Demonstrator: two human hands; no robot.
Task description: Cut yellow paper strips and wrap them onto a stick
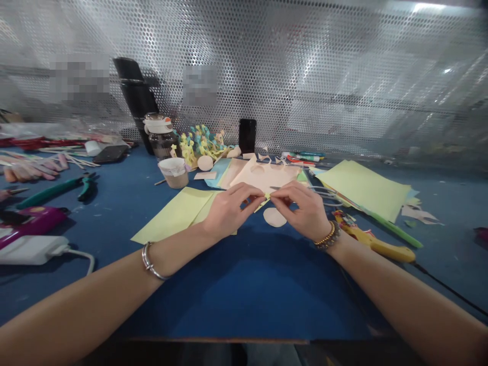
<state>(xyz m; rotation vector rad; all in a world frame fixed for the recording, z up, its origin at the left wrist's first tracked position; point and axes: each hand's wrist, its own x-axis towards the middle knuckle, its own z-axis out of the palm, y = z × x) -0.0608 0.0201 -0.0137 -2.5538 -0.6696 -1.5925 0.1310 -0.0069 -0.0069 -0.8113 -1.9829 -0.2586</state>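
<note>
My left hand point(232, 207) is closed in a pinch on one side of a small yellow paper piece point(267, 195). From the other side, my right hand point(301, 206) pinches it too, so the fingertips nearly meet. A grey blade tip point(274, 188) shows just above my right fingers, and pale looped handles point(328, 195) show behind that hand. They look like scissors; whether my right hand holds them or they lie behind it, I cannot tell. Below the fingertips lies a pale paper circle point(275, 217). Yellow paper sheets point(175, 213) reach under my left hand.
Behind my hands lies pale pink paper point(263, 173) with cut-outs. A paper cup point(174, 173), bottle point(160, 134), paper stars point(202, 145) and phone point(247, 135) stand at the back. Pliers point(57, 191) lie left; a yellow glue gun point(385, 248) with its cord and yellow sheets point(366, 188) lie right.
</note>
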